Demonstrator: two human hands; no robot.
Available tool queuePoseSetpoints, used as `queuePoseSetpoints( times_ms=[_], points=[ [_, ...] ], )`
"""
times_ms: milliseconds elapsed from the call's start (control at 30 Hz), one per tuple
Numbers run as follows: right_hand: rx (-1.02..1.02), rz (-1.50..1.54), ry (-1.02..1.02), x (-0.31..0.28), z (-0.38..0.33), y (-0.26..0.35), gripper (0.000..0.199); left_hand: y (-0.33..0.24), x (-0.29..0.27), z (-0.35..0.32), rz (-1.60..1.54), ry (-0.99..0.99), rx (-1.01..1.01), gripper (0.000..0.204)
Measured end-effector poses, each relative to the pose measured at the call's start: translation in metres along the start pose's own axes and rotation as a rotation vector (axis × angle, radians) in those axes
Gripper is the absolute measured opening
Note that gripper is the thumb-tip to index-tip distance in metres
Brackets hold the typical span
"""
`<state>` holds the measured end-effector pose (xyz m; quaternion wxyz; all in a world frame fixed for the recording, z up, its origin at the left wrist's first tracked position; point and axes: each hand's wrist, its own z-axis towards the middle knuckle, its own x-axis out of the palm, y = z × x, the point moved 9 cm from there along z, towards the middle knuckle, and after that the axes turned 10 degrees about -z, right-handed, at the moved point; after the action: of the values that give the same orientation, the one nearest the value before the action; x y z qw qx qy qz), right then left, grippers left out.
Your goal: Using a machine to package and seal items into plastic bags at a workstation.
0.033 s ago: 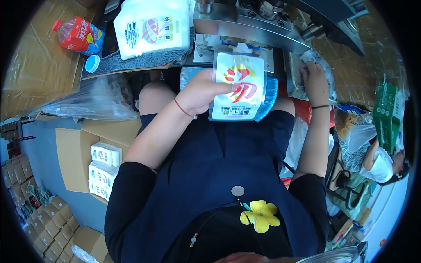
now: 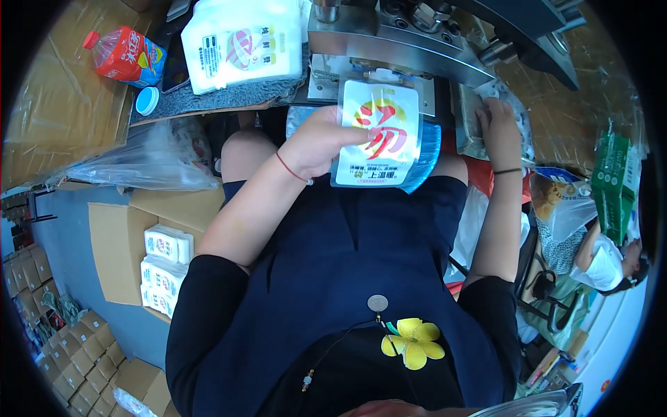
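Note:
A flat white pouch [image 2: 381, 156] with red and yellow printing is gripped by my left hand [image 2: 316, 144], thumb on its printed face and the other fingers behind it. The pouch's upper edge lies at the metal jaws of a press-like machine [image 2: 410, 45]. Behind it shows a blue see-through piece [image 2: 429, 149]. On the machine's right, my right hand [image 2: 500, 125] rests with bent fingers at a tray [image 2: 467, 121] by crumpled clear plastic [image 2: 517, 104]. What its fingertips hold, if anything, is hidden.
A stack of white packs [image 2: 243, 48] lies on a grey cloth [image 2: 229, 96], with a red bottle [image 2: 125, 55] and blue-lidded tub [image 2: 146, 101] beside it. An open carton [image 2: 114, 254] of packs stands lower left. At right are a green bag [image 2: 613, 184] and another person [image 2: 599, 263].
The pouch has tilted slightly in my left hand. Its lower edge has moved up a little, and its printed face shows flatter. My right hand stays in place.

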<state>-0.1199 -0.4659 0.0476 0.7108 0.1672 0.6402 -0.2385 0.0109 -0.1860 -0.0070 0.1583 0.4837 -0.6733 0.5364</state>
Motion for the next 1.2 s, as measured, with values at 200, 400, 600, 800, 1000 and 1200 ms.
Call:
queuePoseSetpoints(
  times_ms=[200,400,600,800,1000,1200],
  points=[
    [-0.185,-0.016,-0.459,-0.051,-0.013,0.027,0.032,-0.009,0.001,0.002,0.035,-0.006,0.015,0.036],
    [-0.124,-0.113,-0.054,-0.023,-0.003,0.025,0.029,-0.155,-0.029,-0.077,1.869,-0.840,1.451,0.066],
    [-0.147,-0.120,-0.109,-0.027,-0.007,0.022,0.026,-0.108,-0.055,-0.083,2.027,-0.383,0.911,0.053],
    [-0.208,0.003,-0.136,-0.021,-0.008,0.013,0.029,-0.106,-0.033,-0.092,1.960,-0.344,1.000,0.042],
    [-0.016,-0.012,-0.470,-0.063,-0.034,0.011,0.024,-0.081,-0.055,-0.088,0.697,-0.330,0.711,0.023],
    [-0.265,1.057,-0.080,-0.101,-0.058,0.124,0.020,-0.020,0.002,-0.068,0.951,-0.121,0.478,0.022]
  ],
)
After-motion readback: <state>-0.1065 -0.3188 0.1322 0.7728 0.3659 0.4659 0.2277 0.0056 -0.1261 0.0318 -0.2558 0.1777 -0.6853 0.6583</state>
